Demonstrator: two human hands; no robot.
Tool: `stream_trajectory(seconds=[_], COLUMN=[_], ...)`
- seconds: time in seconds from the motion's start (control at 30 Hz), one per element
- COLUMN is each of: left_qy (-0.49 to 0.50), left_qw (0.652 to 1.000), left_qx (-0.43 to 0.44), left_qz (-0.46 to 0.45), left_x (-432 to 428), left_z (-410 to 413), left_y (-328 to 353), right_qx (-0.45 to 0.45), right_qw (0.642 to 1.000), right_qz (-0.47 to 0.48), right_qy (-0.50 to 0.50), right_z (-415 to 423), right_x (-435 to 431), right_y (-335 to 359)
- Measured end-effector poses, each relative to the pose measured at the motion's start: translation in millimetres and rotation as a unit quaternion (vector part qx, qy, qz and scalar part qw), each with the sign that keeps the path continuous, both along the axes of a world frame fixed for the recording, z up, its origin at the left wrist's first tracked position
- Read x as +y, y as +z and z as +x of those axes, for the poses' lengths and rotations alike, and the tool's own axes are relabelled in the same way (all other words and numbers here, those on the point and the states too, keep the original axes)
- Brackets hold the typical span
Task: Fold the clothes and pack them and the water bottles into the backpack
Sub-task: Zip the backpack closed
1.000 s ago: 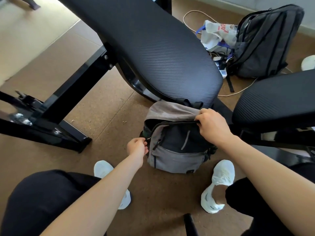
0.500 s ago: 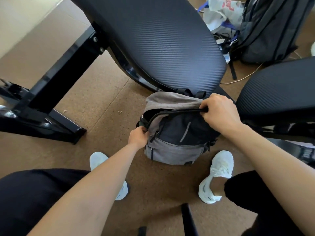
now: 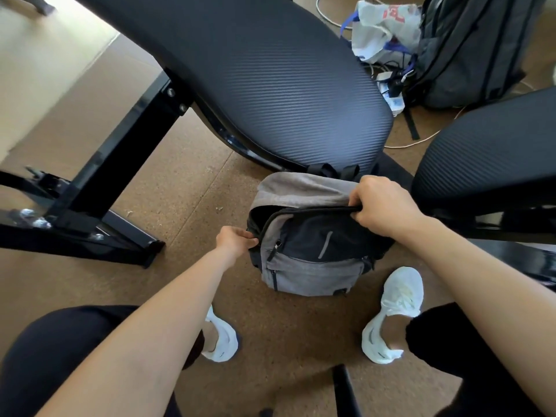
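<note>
A grey and black backpack (image 3: 310, 266) stands upright on the brown floor between my feet, under the edge of a black padded bench. Its main compartment is partly unzipped, with a dark gap along the top left. My left hand (image 3: 236, 240) pinches the zipper edge at the backpack's left side. My right hand (image 3: 382, 207) grips the front rim of the opening at the top right. What is inside the backpack is hidden. No clothes or water bottles are in view.
The black padded bench (image 3: 270, 85) with its black metal frame (image 3: 99, 188) looms just behind the backpack. A second black pad (image 3: 493, 158) is at right. A dark backpack (image 3: 469, 49), a white plastic bag (image 3: 382, 28) and cables lie at the back right. My white shoes (image 3: 397, 311) flank the backpack.
My left hand has moved up along the backpack's left side. My right hand keeps its grip on the top rim. The view shifted slightly.
</note>
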State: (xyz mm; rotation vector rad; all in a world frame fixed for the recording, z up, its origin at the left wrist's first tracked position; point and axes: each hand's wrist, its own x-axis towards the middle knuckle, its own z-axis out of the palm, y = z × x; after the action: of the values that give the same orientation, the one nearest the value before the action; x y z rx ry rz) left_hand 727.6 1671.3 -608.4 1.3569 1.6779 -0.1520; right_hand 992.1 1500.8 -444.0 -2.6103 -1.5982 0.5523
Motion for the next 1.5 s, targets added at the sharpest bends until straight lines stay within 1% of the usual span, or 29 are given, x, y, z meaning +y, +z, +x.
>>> stream_trajectory(seconds=[0.07,0.13,0.23,0.33,0.37,0.43,0.5,0.57,0.67,0.73,0.8,0.9,0.97,1.03,1.13,1.2,1.3,1.4,1.43,1.47,1.5], left_qy=[-0.010,-0.033,-0.053,-0.023,-0.009,0.003,-0.001,0.005,0.023,0.022,0.001,-0.027,-0.046,-0.069,-0.136,-0.166,-0.197,-0.219,-0.213,-0.212,-0.226], left_qw=[1.000,0.999,0.999,0.999,0.998,0.996,0.992,0.988,0.982,0.980,0.981,0.981,0.980,0.974,0.962,0.955,0.947,0.935,0.934,0.933,0.932], left_qx=[0.014,0.021,0.012,-0.042,-0.062,-0.094,-0.127,-0.157,-0.188,-0.198,-0.190,-0.177,-0.161,-0.153,-0.135,-0.140,-0.182,-0.232,-0.236,-0.222,-0.189], left_qz=[-0.013,-0.018,-0.006,-0.007,-0.009,-0.005,0.003,0.006,-0.003,0.005,0.029,0.071,0.111,0.149,0.193,0.200,0.179,0.153,0.164,0.185,0.211], left_x=[-2,-4,0,12,15,19,19,15,4,-3,-6,-4,-3,-2,3,8,18,32,37,42,45], left_z=[4,8,14,20,23,29,34,35,32,34,39,43,43,44,47,47,44,34,30,26,22], left_y=[7,14,35,66,79,107,135,154,164,165,164,160,156,154,159,162,168,173,173,170,166], right_qx=[0.010,0.021,0.016,-0.007,-0.003,0.036,0.060,0.065,0.080,0.108,0.129,0.107,0.121,0.127,0.118,0.110,0.068,0.082,0.100,0.115,0.121], right_qw=[1.000,0.999,0.994,0.986,0.983,0.982,0.983,0.983,0.984,0.986,0.988,0.992,0.989,0.987,0.985,0.986,0.990,0.987,0.985,0.982,0.981], right_qz=[-0.006,0.006,0.062,0.092,0.087,0.060,0.037,0.024,-0.025,-0.040,-0.014,0.059,0.086,0.101,0.123,0.128,0.121,0.132,0.133,0.136,0.138], right_qy=[0.010,0.042,0.093,0.142,0.163,0.176,0.171,0.169,0.154,0.118,0.078,0.039,0.017,0.016,0.018,0.002,-0.016,-0.035,-0.048,-0.061,-0.069], right_z=[2,2,-1,-11,-15,-25,-36,-46,-57,-60,-63,-71,-76,-82,-96,-103,-107,-108,-108,-108,-109], right_x=[-3,-6,-10,-13,-13,-13,-13,-13,-8,-4,3,18,31,45,65,78,96,107,109,109,109], right_y=[0,-1,-3,-3,-2,1,1,-1,-9,-15,-17,-18,-16,-16,-16,-17,-21,-26,-27,-28,-27])
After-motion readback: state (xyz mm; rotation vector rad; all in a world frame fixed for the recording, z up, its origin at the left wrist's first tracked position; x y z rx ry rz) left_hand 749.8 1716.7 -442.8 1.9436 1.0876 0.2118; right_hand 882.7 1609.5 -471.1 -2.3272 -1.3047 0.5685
